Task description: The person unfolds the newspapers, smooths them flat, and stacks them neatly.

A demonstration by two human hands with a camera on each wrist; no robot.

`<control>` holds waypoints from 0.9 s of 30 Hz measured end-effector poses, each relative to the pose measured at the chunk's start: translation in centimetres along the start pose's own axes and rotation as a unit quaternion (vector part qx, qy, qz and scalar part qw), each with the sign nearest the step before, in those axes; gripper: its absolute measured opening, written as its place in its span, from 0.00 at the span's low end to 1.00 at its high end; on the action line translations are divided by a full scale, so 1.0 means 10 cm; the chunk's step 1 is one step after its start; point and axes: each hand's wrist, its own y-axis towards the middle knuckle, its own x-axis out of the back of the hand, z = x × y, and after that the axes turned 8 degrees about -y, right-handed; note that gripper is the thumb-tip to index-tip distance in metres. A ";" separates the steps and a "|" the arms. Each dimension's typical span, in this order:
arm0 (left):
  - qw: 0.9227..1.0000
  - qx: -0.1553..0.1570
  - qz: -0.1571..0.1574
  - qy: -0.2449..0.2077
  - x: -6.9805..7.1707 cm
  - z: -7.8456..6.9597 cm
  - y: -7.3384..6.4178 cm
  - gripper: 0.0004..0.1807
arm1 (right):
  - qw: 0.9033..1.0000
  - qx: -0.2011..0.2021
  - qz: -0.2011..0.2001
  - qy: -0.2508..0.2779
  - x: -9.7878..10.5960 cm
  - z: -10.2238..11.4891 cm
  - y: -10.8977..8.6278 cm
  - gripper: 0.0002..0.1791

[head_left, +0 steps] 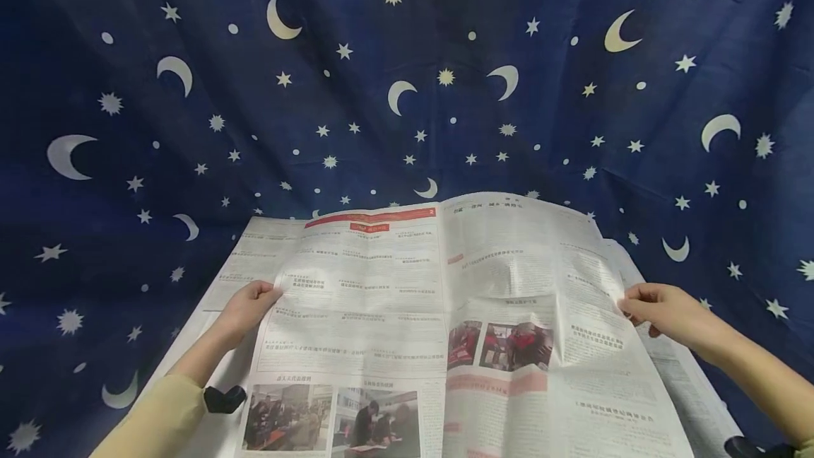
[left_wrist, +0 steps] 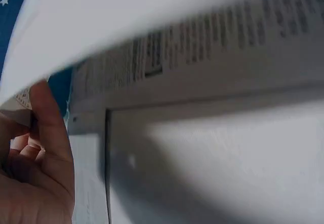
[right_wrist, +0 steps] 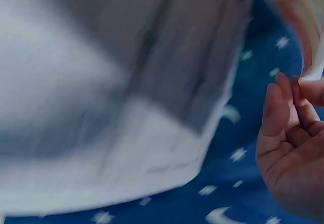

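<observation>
An opened newspaper sheet (head_left: 407,288) with a red banner and several photos spreads between both hands, its print upside down in the head view. My left hand (head_left: 253,306) pinches its left edge between thumb and fingers; the left wrist view shows the sheet's raised underside above the left hand (left_wrist: 43,158). At the opposite edge, my right hand (head_left: 668,313) pinches the paper, which bends upward there. In the right wrist view the right hand (right_wrist: 293,143) holds the curled edge at the fingertips. The sheet bulges and creases near its centre fold.
More newspaper pages (head_left: 261,249) lie beneath the raised sheet and stick out at left and right. A dark blue cloth (head_left: 407,140) with white moons and stars covers the background and surface. A black band (head_left: 224,399) sits at the left wrist.
</observation>
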 end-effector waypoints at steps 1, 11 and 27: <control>1.000 0.003 0.001 0.005 0.02 0.02 0.01 0.23 | 1.000 -0.012 0.008 -0.003 0.00 -0.08 0.00 0.22; 1.000 0.016 0.012 0.022 0.04 0.10 0.00 0.21 | 0.997 -0.067 -0.017 -0.032 -0.14 -0.84 0.07 0.14; 0.986 0.022 0.003 0.164 -0.24 0.10 -0.10 0.13 | 0.970 -0.171 -0.081 -0.149 -0.60 -1.23 0.34 0.16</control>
